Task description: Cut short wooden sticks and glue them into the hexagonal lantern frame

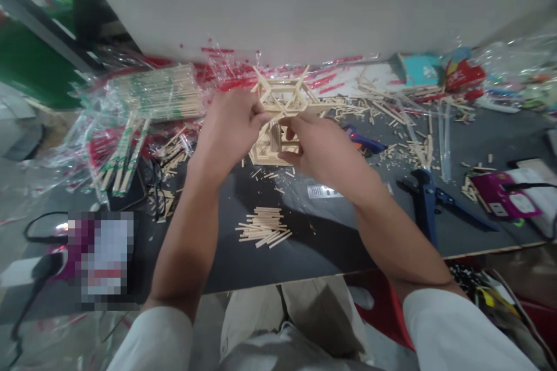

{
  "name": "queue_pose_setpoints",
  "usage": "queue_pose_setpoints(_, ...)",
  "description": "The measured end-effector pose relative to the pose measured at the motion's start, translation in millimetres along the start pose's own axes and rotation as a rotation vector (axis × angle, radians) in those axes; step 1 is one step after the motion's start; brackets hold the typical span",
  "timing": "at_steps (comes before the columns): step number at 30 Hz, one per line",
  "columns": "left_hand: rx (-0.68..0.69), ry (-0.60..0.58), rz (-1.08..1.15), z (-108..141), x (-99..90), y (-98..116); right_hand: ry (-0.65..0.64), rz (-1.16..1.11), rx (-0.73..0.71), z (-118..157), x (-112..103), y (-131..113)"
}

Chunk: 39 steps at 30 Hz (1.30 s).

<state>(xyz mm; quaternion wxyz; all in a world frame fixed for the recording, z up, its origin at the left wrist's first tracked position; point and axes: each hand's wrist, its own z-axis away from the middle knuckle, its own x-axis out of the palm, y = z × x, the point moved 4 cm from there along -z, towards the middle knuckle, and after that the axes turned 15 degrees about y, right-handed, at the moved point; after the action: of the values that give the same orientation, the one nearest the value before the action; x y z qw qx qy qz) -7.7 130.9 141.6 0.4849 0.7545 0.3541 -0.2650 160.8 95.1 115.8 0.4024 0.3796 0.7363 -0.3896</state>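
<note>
An openwork model of thin wooden sticks [285, 109] stands on the dark table, between my hands. My left hand [232, 130] is closed in a pinch at the model's left side, its fingertips by the middle level. From the right, my right hand [315, 148] curls round the model's front, forefinger above and thumb lower down. A short upright bundle of sticks [275, 138] shows between the fingertips. The hands cover parts of the model, so the exact contact is partly hidden. Nearer me lies a loose pile of short cut sticks [264, 226].
Packs of wooden sticks [156, 93] and crumpled plastic lie at back left. A blue glue gun [368, 140] rests behind my right hand. Blue-handled cutters [426, 203] and a purple box with a cable [500, 194] are at right. Stick scraps litter the table.
</note>
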Motion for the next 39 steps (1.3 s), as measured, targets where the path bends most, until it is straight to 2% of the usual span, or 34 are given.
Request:
queue_pose_setpoints(7,0.096,0.026,0.006,-1.1,4.9,-7.3,-0.012,-0.013,-0.022,-1.2,2.2,-0.2)
queue_pose_setpoints(18,0.086,-0.005,0.015,0.9,0.7,-2.6,0.051,-0.097,0.002,-0.4,-0.2,7.5)
queue_pose_setpoints(26,0.149,-0.004,0.019,-0.9,10.5,-4.9,0.023,-0.085,-0.003,-0.2,4.7,7.6)
queue_pose_setpoints(32,0.166,0.003,-0.010,-1.5,17.4,-7.3,0.050,-0.116,-0.021,0.1,3.4,5.8)
queue_pose_setpoints(39,0.221,-0.002,-0.028,-2.4,26.3,-10.1,-0.005,-0.128,0.005,-0.8,2.1,3.4)
